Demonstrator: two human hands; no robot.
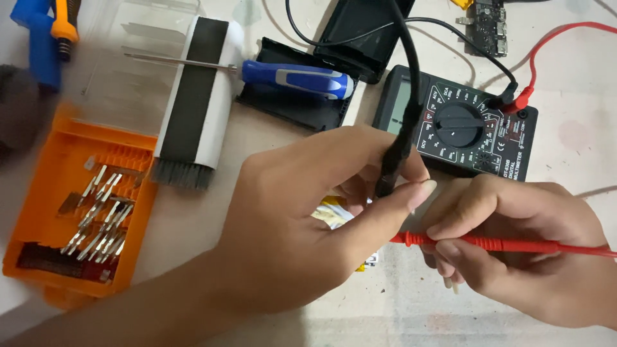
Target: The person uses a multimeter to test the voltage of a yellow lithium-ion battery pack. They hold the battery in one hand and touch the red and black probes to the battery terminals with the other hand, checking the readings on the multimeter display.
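My left hand (pixel 302 225) pinches a black meter probe (pixel 393 157) between thumb and fingers, its tip pointing down toward a small foil-wrapped pouch (pixel 331 213) mostly hidden under the hand. My right hand (pixel 514 244) grips a red meter probe (pixel 488 243) held level, its tip pointing left toward the pouch. Behind both hands lies a black digital multimeter (pixel 475 128) with a round dial; black and red leads plug into its right side.
A blue-handled screwdriver (pixel 295 77) lies across a black plastic cover (pixel 289 96). A white-and-black brush (pixel 196 96) sits to the left. An orange bit tray (pixel 77 212) with several metal bits is at far left. A circuit board (pixel 485 26) lies at the top.
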